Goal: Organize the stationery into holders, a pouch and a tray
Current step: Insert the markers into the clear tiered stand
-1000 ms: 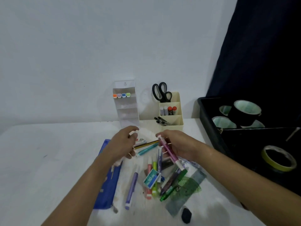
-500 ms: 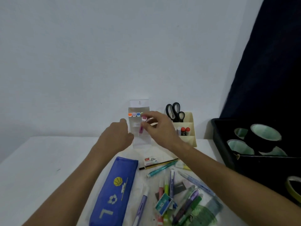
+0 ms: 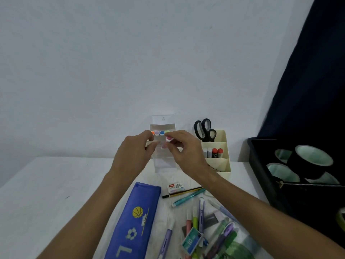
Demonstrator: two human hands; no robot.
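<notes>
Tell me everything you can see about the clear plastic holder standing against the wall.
The clear holder looks like transparent acrylic: a tall, upright box with a hanging hole in its top tab and stepped tiers. It stands on the white table against the wall, left of the cream organizer. Its top tier holds a row of markers with orange, lilac, blue and green caps. The right hand pinches a pink-capped marker at the tier below; the left hand touches its front left edge.

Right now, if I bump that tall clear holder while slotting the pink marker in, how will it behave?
The clear holder looks tall, narrow and thin-walled, so it probably tips or slides easily. Its markers sit in the top tier, which likely makes it top-heavy. The left hand is at its side, which may brace it while the right hand feeds the pink marker.
</notes>
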